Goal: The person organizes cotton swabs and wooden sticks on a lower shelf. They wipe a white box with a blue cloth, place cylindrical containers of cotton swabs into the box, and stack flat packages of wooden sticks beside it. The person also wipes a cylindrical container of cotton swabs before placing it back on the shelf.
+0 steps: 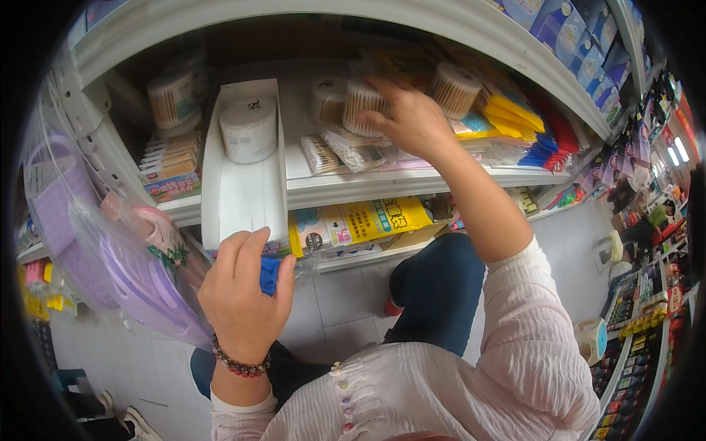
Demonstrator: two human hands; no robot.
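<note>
My left hand (248, 292) grips the near end of an open white cardboard box (240, 204), with a folded blue cloth (269, 275) between thumb and fingers. The box rests on the shelf edge, a round tub of cotton swabs (249, 131) upright in its far part. On the shelf, my right hand (411, 118) is at a round tub of wooden-stick swabs (361, 110), thumb before it and fingertips behind; whether it grips the tub is unclear. Another tub (328, 102) stands just left of it. Bagged cotton swabs (353, 151) lie in front.
More swab tubs stand at left (172, 102) and right (455, 91) on the metal shelf (364, 187). Yellow packages (510, 116) lie at the right. Lilac plastic slippers (127, 264) hang at the left. A yellow bag (369, 220) lies on the lower shelf.
</note>
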